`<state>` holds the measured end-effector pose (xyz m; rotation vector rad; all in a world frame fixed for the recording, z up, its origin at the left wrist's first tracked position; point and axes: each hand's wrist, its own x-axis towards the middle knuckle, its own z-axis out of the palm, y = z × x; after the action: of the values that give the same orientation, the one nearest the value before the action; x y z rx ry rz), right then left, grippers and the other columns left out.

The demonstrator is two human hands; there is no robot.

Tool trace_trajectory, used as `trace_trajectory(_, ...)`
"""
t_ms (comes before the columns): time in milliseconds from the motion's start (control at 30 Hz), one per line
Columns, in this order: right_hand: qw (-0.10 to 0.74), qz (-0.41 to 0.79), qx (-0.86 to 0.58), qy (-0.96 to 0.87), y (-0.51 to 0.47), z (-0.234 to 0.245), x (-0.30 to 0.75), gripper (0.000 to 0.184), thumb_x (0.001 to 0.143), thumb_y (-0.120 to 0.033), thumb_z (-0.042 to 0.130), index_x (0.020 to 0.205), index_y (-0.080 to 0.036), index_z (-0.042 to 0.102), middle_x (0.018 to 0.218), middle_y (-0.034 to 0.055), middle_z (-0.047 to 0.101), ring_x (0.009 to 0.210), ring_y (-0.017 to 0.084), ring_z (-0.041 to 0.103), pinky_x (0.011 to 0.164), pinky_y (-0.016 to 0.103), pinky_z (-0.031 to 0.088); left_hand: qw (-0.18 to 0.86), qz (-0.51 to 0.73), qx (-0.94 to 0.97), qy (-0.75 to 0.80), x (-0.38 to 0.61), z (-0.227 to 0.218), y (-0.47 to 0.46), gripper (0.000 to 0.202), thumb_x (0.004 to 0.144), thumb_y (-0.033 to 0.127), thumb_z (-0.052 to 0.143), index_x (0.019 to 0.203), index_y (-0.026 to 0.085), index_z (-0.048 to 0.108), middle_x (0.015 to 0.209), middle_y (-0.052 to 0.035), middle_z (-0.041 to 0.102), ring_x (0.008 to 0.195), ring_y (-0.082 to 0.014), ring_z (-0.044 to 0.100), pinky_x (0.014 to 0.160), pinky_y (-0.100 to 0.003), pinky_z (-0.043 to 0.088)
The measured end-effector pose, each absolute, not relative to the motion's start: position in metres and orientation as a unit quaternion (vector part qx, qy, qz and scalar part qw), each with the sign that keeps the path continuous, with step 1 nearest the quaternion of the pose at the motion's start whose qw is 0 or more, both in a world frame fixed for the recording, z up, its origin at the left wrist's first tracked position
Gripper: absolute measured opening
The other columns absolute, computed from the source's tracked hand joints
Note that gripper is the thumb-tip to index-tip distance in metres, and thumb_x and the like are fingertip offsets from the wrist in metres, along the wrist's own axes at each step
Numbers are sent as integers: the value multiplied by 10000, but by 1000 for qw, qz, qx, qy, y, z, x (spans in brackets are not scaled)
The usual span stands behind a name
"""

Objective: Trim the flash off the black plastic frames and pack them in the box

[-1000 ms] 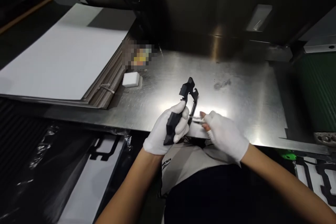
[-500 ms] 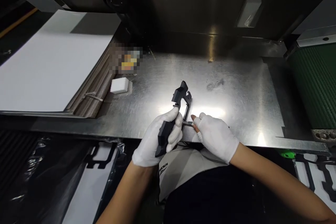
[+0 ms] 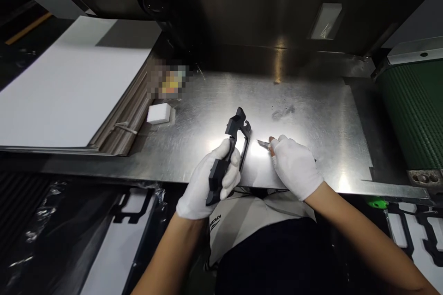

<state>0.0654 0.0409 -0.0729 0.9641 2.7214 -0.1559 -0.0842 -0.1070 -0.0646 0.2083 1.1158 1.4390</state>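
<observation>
Here, the left hand (image 3: 202, 186) is reaching up from the lower left of the frame, thumb and fingers wrapping a black part (image 3: 236, 125) that is tilting at the centre. The right hand (image 3: 296, 166), back facing up, is angling in from the lower right, pinching a blade (image 3: 263, 144) that is pointing left, near the part.

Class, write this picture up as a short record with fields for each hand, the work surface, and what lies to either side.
Left hand: white-gloved, gripping a black part
Right hand: white-gloved, holding a thin pointed tool, tip apart from the part
Work surface: metal table
Left side: stack of sheets, white block
Right side: green ribbed surface
</observation>
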Motion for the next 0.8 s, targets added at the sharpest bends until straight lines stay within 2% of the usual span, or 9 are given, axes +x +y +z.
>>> trace_trajectory(133,80,-90,351,928,46,-81,71,328,1170,-249,401,1223,-148,708,1107,109,711,862,233,674,683,341,496,595,686,94,408,-89,-75,-124,704,1144,691,359,804,157,669,385,83,355,285,-62,290,407,-167,329)
trace_trajectory(233,-74,-181,332,923,33,-80,76,370,1169,-289,399,1339,-142,693,1138,124,728,1015,271,685,894,394,558,601,720,93,334,-89,-79,-140,704,1138,703,362,730,180,598,316,126,202,215,-51,147,367,-163,285)
trace_trajectory(333,-200,-394,366,819,5,-84,78,530,1181,-462,352,1585,-173,537,1101,99,742,1043,269,712,985,425,584,591,746,77,297,-80,-80,-152,697,1130,728,350,668,218,461,292,153,82,193,-48,2,316,-169,200)
trace_trajectory(400,-185,-584,349,709,-16,-95,77,618,1164,-582,339,1616,-191,495,997,69,738,941,257,731,917,410,616,581,758,47,293,-72,-80,-155,693,1128,737,336,651,237,394,299,157,67,207,-47,-37,297,-172,166)
trace_trajectory(500,-142,-774,277,552,-40,-116,76,689,1139,-675,253,1465,-175,600,776,21,663,712,231,685,709,361,608,589,759,13,278,-61,-81,-156,690,1114,753,342,631,260,357,318,155,74,224,-47,-53,264,-189,112)
trace_trajectory(600,-127,-777,270,555,-47,-130,84,802,1118,-742,149,1290,-178,692,676,16,625,655,226,655,686,357,594,608,752,31,253,-55,-82,-156,712,1088,801,320,610,275,349,323,137,110,222,-63,-1,244,-212,102)
trace_trajectory(667,-147,-700,313,625,-44,-128,97,755,1099,-786,279,1215,-197,736,760,49,695,744,242,690,762,371,607,603,761,54,234,-53,-80,-159,720,1117,766,245,619,263,380,326,132,111,218,-69,21,258,-214,122)
trace_trajectory(733,-215,-594,390,670,-40,-116,113,615,1064,-765,488,1124,-220,766,863,66,739,807,248,701,793,363,606,594,767,83,225,-48,-76,-161,754,1139,726,162,657,232,465,322,125,138,208,-71,66,293,-212,161)
trace_trajectory(800,-276,-521,431,683,-37,-99,129,548,1048,-741,565,1058,-237,781,920,68,755,846,249,710,801,349,609,596,755,108,252,-36,-72,-160,802,1130,744,140,715,202,560,326,106,205,220,-71,144,333,-208,180)
